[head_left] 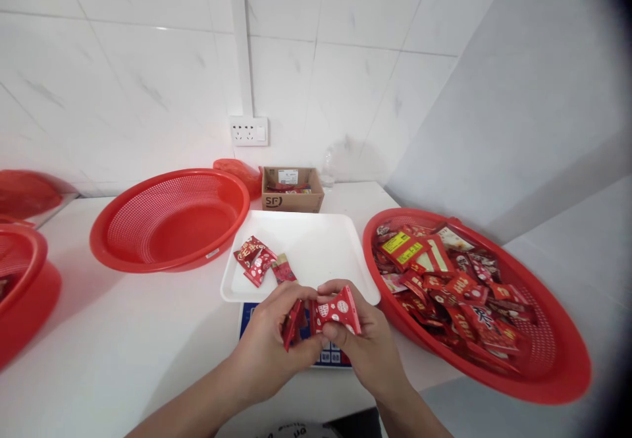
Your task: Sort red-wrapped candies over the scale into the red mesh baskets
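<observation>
My left hand (269,346) is closed around a small red candy packet (293,325) held edge-on. My right hand (365,346) pinches another red packet with white dots (338,311). Both hands meet just above the front of a scale (323,357) with a keypad. On the scale rests a white tray (320,240) with three red packets (259,260) lying at its left side. To the right, a red basket (557,372) is filled with several red snack packets (459,293).
An empty red mesh basket (170,217) sits at the back left. Parts of two more red baskets (24,273) show at the far left. A small cardboard box (292,189) and a red bag (241,171) stand by the tiled wall under a socket (249,131).
</observation>
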### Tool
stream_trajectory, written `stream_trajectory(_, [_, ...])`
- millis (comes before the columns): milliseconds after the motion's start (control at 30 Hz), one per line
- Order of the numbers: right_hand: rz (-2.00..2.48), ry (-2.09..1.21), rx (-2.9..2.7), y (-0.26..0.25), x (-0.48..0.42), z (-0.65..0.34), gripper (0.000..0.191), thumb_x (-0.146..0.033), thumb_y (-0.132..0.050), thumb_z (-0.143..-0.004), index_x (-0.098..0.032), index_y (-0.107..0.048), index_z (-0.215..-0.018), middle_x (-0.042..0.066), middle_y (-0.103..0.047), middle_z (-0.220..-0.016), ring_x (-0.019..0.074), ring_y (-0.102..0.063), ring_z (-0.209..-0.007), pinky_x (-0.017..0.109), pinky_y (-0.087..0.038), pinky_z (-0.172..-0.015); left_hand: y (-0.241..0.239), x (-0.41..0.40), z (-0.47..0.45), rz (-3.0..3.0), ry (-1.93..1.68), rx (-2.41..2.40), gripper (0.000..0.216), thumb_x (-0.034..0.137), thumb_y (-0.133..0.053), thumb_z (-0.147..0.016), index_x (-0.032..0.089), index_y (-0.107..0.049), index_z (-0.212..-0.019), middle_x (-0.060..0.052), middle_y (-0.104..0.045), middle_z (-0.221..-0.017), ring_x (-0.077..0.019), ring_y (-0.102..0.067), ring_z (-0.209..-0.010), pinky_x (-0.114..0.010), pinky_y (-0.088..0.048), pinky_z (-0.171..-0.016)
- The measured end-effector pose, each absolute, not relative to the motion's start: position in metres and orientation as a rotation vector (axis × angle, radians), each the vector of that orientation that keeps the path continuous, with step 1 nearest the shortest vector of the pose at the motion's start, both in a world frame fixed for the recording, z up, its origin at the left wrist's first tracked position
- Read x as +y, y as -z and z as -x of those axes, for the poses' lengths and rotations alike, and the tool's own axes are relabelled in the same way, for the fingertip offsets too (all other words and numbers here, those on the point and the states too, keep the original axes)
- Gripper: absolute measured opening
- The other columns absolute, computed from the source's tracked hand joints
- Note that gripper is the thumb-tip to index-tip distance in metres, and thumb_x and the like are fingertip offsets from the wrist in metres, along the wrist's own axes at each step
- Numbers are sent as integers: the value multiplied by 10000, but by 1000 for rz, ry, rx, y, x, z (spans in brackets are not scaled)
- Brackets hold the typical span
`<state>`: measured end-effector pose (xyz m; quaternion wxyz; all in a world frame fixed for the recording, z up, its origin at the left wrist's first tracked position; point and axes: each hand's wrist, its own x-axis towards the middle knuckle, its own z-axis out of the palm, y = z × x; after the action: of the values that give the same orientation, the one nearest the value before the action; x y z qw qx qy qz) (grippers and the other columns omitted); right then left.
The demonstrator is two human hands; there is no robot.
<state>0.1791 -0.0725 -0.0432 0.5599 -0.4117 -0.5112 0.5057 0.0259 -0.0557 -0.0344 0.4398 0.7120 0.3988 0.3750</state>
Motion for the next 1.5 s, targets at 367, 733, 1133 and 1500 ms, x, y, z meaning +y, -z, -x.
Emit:
stream_trajectory(367, [953, -1000, -1208, 51, -71, -183, 241, -355, -747, -715, -281, -661, -928, 25, -647, -912, 165, -616, -810, 265, -525, -712, 33, -51, -19, -1938, -999, 1080, 281, 182, -617, -757, 225, -571, -1031, -27, -604, -912, -164, -575, -779, -283, -472, -703])
stream_trajectory(733, [1248, -703, -1327, 55, -55, -197, 210, -317, -639, -805, -249, -663, -1002, 57, -669, -993, 204, -639, -909, 346, -545, -799, 40, -45, -12, -1714, -970, 1142, 351, 274, -574, -824, 235, -504, -1165, -31, -567, -934, -181, -579, -854, -352, -490, -802])
stream_trajectory(1133, [1304, -609, -1698, 63, -49, -199, 386, -408, -592, -837, -277, -600, -1200, 92, -527, -1333, 280, -454, -1256, 484, -360, -1049, 43, -50, -16, -1605, -823, 1042, 102, 260, -483, -876, 217, -484, -969, -1, -588, -829, -137, -536, -699, -259, -460, -659])
stream_trajectory(1500, [1063, -1042, -1472, 52, -68, -180, 356, -420, -710, -738, -271, -640, -1054, 59, -672, -1076, 241, -616, -1023, 362, -486, -910, 43, -53, -23, -1620, -744, 825, 369, 145, -571, -754, 197, -538, -1118, -73, -619, -987, -220, -583, -894, -335, -465, -792])
